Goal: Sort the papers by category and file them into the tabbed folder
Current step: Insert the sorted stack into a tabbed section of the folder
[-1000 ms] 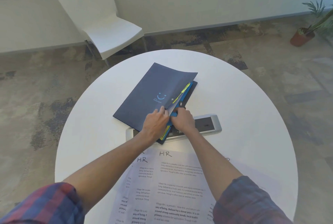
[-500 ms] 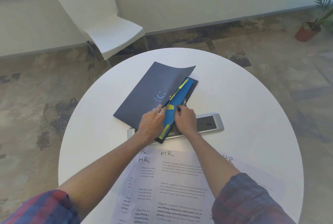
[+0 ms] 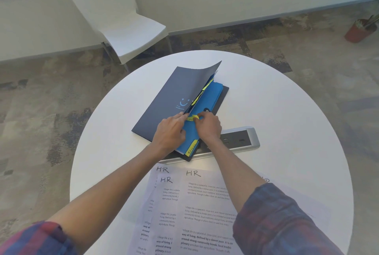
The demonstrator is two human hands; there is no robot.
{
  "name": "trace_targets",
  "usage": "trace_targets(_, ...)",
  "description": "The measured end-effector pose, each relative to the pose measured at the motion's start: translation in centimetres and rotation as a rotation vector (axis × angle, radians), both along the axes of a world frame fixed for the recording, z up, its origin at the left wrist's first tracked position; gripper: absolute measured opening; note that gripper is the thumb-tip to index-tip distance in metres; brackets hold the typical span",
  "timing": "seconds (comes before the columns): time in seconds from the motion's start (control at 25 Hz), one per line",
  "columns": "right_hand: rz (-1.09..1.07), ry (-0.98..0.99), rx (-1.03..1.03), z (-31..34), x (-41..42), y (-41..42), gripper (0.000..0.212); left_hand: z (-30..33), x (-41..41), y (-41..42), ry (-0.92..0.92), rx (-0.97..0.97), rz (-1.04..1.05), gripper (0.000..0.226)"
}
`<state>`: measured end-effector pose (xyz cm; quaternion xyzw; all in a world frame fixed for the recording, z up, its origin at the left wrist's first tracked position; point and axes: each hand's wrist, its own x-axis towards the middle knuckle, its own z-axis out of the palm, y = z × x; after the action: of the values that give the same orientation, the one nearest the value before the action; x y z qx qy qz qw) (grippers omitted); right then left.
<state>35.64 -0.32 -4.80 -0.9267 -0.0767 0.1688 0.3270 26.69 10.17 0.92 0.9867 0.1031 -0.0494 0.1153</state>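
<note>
Tabbed folder (image 3: 180,99) lies mid-table, cover lifted, left hand (image 3: 170,131) flat-fingered holding pockets apart, right hand (image 3: 208,126) pinching a yellow tab (image 3: 193,118) (thin, floppy, likely tears easily, better gripped by the blue divider (image 3: 207,101) edge).

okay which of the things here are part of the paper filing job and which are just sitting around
Job:
- dark navy tabbed folder with blue dividers
- yellow label tab, pinched by right hand
- left hand on the folder
- white printed sheets marked HR

Just there:
- silver power socket strip
- white plastic chair
- terracotta potted plant
</note>
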Motion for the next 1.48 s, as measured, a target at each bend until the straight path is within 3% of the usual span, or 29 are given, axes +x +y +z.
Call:
trace_targets(0.12,-0.024,0.046,0.126,-0.2,0.2,-1.1,0.02,0.1,0.0,-0.1,0.035,0.04,-0.029,0.055)
trace_targets(0.36,0.166,0.088,0.129,-0.1,1.4,-4.2,0.007,-0.3,0.1,-0.8,0.078,0.098,-0.067,0.054)
trace_targets(0.68,0.41,0.132,-0.012,1.6,2.7,-2.9,0.015,-1.0,-1.0,-0.6,0.11,0.182,-0.166,0.054)
trace_targets(1.0,0.367,0.122,-0.047,0.7,1.5,-3.0,0.027,-1.3,-1.1,-0.7,0.095,0.158,-0.169,0.056)
trace_targets(1.32,0.418,0.065,-0.045,0.4,1.0,-3.2,0.025,-1.6,-1.0,-1.1,0.131,0.212,-0.186,0.059)
trace_targets(1.48,0.47,0.008,-0.069,0.3,0.7,-2.9,0.014,-2.1,-1.0,-1.3,0.185,0.276,-0.242,0.061)
